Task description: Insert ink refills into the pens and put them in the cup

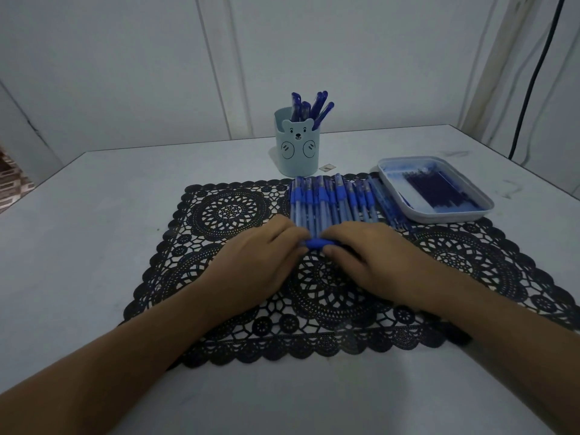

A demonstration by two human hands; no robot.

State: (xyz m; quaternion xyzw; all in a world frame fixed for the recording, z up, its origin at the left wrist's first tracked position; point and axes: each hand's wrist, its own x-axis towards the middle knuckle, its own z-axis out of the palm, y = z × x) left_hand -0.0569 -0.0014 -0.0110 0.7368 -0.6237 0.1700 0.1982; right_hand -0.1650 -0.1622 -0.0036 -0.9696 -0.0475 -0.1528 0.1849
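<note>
The left hand (263,255) and the right hand (370,255) meet over the middle of the black lace placemat (329,296). Between them they pinch one blue plastic pen (317,243), which lies sideways. The fingers of each hand are curled over one end of it, so only its middle part shows.

Just beyond the fingertips, a row of blue pens (332,199) lies side by side on the placemat. Farther beyond the hands stands the pale blue cup with a bear face (296,146), and several finished pens (310,105) stand in it. Beyond the right hand and to its right is a pale blue shallow tray (445,216) with dark ink refills (439,189) inside. All rests on the white surface (94,246).
</note>
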